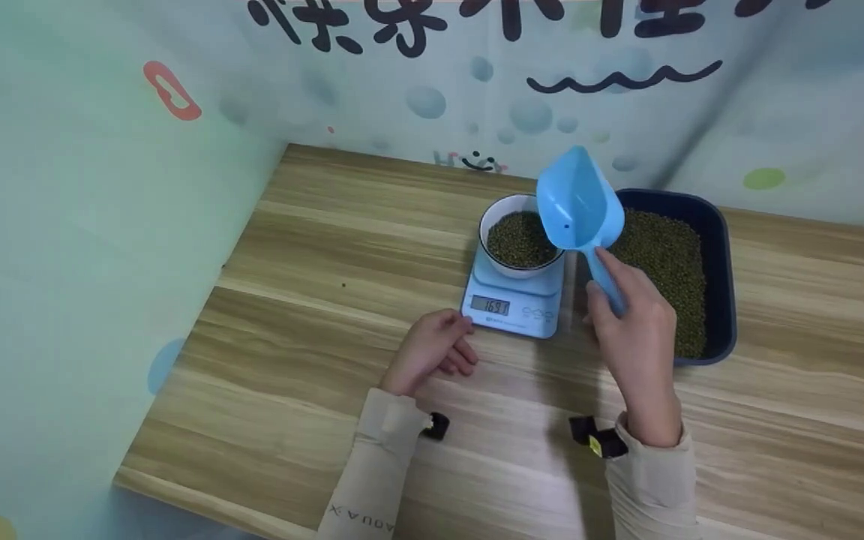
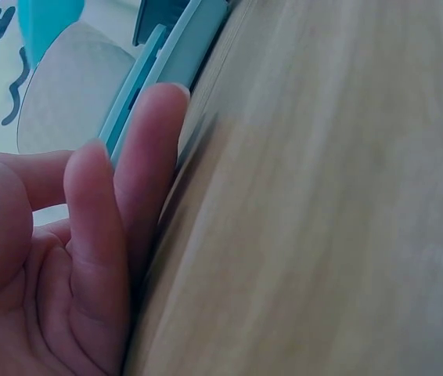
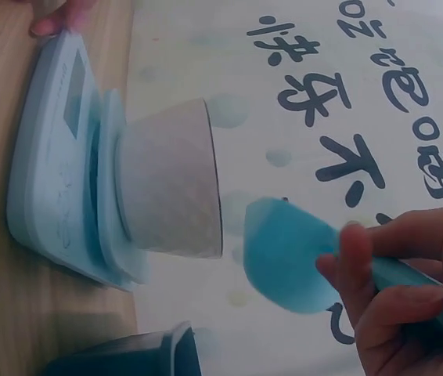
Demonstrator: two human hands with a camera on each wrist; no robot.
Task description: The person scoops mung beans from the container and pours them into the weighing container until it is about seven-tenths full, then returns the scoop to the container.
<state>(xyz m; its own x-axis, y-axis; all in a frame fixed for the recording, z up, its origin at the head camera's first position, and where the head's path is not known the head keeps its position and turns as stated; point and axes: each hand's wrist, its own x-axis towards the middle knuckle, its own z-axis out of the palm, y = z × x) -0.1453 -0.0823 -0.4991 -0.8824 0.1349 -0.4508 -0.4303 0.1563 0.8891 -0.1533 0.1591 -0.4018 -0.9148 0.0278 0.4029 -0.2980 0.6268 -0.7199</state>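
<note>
My right hand (image 1: pixel 638 330) grips the handle of a blue plastic scoop (image 1: pixel 578 202), held up over the right rim of a white bowl (image 1: pixel 523 271). A single dark speck shows in the scoop's blue bowl. Small dark green beans or grains (image 1: pixel 522 240) fill part of the white bowl, which stands on a light blue kitchen scale (image 1: pixel 511 319). The scale's display seems to read 1691. At the scale's front left corner, my left hand (image 1: pixel 436 349) touches the edge with loosely bent fingers; its fingertips (image 2: pixel 163 98) lie against the scale's side in the left wrist view.
Right of the scale stands a dark blue tub (image 1: pixel 724 300) with many of the same grains (image 1: pixel 664 270). A printed cloth (image 1: pixel 372 97) hangs behind the wooden table (image 1: pixel 312 240). One loose grain (image 1: pixel 343 285) lies on the wood at left.
</note>
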